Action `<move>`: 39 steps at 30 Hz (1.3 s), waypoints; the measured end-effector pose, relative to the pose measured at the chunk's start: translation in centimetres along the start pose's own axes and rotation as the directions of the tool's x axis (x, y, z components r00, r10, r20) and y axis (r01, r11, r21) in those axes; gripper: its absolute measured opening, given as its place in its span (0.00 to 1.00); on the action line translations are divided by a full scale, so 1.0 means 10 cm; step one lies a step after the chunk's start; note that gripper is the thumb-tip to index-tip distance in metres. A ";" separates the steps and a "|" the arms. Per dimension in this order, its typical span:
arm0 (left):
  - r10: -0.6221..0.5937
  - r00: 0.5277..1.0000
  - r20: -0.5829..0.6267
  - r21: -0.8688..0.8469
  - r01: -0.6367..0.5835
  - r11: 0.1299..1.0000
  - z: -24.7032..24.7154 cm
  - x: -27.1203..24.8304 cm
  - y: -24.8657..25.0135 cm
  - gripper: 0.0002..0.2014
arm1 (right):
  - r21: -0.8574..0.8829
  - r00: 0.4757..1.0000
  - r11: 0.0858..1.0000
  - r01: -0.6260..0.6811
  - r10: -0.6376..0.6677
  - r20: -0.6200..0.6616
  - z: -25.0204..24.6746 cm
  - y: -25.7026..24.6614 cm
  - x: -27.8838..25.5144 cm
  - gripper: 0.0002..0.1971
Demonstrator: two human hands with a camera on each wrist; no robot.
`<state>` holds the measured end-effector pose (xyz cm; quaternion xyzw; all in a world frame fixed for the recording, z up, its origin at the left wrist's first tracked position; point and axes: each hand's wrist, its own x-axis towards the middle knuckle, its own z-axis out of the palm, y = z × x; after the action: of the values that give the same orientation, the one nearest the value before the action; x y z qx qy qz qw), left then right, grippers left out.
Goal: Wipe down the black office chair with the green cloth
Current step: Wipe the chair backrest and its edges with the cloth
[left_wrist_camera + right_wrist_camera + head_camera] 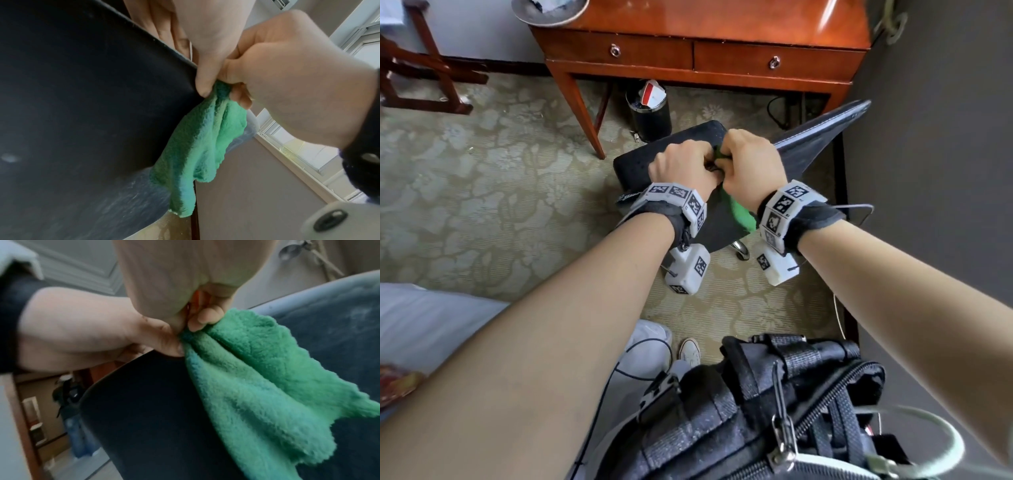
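The black office chair stands in front of me, its seat (637,164) (82,97) (154,410) under my hands and its backrest (822,137) tipped toward the right wall. My hands meet over the seat and both pinch the bunched top of the green cloth (739,214) (201,146) (257,378). My left hand (685,164) (205,84) (170,345) grips it with thumb and fingers. My right hand (748,161) (238,91) (203,321) is curled on the same bunch. The rest of the cloth hangs down against the seat's edge.
A wooden desk with two drawers (688,54) stands behind the chair, with a black waste bin (649,116) under it. A grey wall (928,171) runs along the right. Patterned carpet (500,188) lies to the left. A black bag (774,411) hangs on my front.
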<state>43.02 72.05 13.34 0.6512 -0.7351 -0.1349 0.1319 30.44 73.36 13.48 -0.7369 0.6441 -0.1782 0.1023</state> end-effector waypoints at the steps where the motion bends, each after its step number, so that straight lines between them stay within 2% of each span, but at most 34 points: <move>1: 0.008 1.000 0.008 0.006 -0.008 1.000 -0.01 0.00 -0.01 0.08 | 0.012 1.000 1.000 0.009 -0.009 -0.002 0.00 -0.02 0.00 0.05; 6: 0.097 0.994 0.052 -0.018 -0.097 0.995 -0.08 0.03 -0.24 0.16 | -0.003 0.999 0.999 -0.033 0.033 -0.025 -0.08 0.19 0.04 0.05; 10: 0.048 0.998 0.046 -0.031 -0.047 0.998 -0.13 -0.01 -0.56 0.18 | 0.023 0.992 0.996 -0.087 0.089 -0.095 -0.08 0.32 0.04 0.05; 15: 0.048 0.998 0.043 0.009 -0.048 0.999 -0.04 -0.02 -0.40 0.17 | 0.003 0.978 0.987 -0.162 0.161 -0.133 -0.05 0.30 0.01 0.05; 22: 0.045 0.998 0.053 0.025 -0.047 0.999 0.04 -0.02 -0.25 0.14 | -0.082 0.999 0.997 0.015 -0.018 -0.040 0.08 0.01 -0.10 0.06; 24: 0.037 0.997 0.068 0.004 -0.038 0.999 0.03 0.01 -0.26 0.15 | -0.108 0.999 0.994 0.005 -0.010 -0.047 0.02 0.13 -0.06 0.07; 28: 0.040 0.997 0.071 -0.035 -0.038 0.999 0.05 0.03 -0.23 0.15 | -0.079 0.984 0.988 -0.133 0.122 -0.127 -0.14 0.44 0.01 0.08; 32: 0.035 0.997 0.073 -0.049 -0.031 0.998 0.08 0.03 -0.19 0.16 | -0.069 0.977 0.983 -0.169 0.158 -0.141 -0.15 0.50 0.02 0.06; 36: 0.033 0.996 0.080 -0.020 -0.031 0.999 0.10 0.04 -0.17 0.14 | -0.025 0.982 0.989 -0.144 0.139 -0.128 -0.03 0.33 -0.07 0.06; 39: 0.029 0.997 0.075 -0.012 -0.028 1.000 0.11 0.03 -0.15 0.13 | -0.001 0.993 0.998 -0.058 0.058 -0.101 0.07 0.19 -0.17 0.06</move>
<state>43.94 71.63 11.78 0.6344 -0.7480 -0.1612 0.1098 28.81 74.65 11.94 -0.7081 0.6698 -0.2108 0.0736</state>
